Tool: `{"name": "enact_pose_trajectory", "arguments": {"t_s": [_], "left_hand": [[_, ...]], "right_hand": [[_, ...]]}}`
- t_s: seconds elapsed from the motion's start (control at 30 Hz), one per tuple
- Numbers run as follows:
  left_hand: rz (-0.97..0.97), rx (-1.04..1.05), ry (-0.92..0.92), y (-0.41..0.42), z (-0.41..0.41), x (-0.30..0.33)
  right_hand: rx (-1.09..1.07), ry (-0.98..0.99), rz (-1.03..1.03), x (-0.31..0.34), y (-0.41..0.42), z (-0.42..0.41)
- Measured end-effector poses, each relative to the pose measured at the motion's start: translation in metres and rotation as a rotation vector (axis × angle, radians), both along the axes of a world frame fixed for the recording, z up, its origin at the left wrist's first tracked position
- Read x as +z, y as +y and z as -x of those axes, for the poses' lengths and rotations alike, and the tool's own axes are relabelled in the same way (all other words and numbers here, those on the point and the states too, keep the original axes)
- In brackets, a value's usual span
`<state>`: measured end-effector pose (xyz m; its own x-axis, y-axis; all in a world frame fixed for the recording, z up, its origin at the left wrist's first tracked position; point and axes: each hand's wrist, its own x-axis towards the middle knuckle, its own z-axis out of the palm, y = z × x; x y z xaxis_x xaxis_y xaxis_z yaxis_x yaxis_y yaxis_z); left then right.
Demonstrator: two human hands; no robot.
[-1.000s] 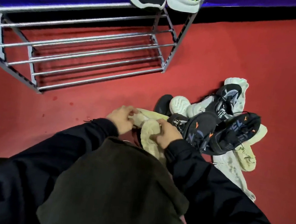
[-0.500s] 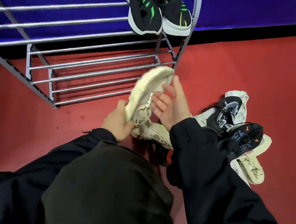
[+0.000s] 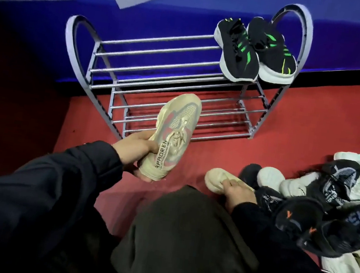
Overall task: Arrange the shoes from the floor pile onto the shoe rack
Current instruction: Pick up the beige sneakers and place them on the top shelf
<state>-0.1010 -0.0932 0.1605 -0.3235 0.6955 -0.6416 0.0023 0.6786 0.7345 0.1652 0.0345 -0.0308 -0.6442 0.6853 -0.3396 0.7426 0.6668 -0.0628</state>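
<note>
My left hand [image 3: 134, 151] grips the heel of a cream sneaker [image 3: 173, 135], held up off the floor with its toe pointing at the metal shoe rack [image 3: 161, 59]. My right hand [image 3: 236, 193] is closed on a second cream sneaker [image 3: 214, 178] that lies on the red floor at the edge of the shoe pile [image 3: 317, 200]. The pile holds several black and white sneakers. A pair of black sneakers with green stripes [image 3: 256, 51] sits at the right end of the rack's top shelf.
The rack stands against a blue wall [image 3: 145, 12], with bare bars on its lower shelves and the left part of its top shelf. Red floor [image 3: 313, 122] lies between rack and pile. My dark-trousered knee [image 3: 183, 240] fills the lower middle of the view.
My left hand has lifted the cream sneaker and turned its upper toward me. My right hand dropped from that shoe down to the second cream sneaker on the floor. The view tilted up.
</note>
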Motion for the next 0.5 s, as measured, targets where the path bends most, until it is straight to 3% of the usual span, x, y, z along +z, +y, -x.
{"name": "enact_pose_trajectory", "arguments": {"t_s": [0.1, 0.27, 0.37, 0.5], "left_hand": [[0.000, 0.009, 0.003, -0.005, 0.001, -0.006], [-0.039, 0.016, 0.033, -0.012, -0.011, -0.011], [-0.030, 0.022, 0.041, -0.021, -0.010, -0.015], [-0.028, -0.004, 0.121, -0.029, -0.003, -0.032]], "right_hand": [[-0.077, 0.256, -0.164, 0.023, -0.004, -0.013], [-0.011, 0.585, -0.152, 0.067, -0.002, -0.015], [0.271, 0.472, -0.383, 0.080, 0.000, -0.011], [0.282, 0.339, -0.447, 0.073, -0.005, -0.005]]}}
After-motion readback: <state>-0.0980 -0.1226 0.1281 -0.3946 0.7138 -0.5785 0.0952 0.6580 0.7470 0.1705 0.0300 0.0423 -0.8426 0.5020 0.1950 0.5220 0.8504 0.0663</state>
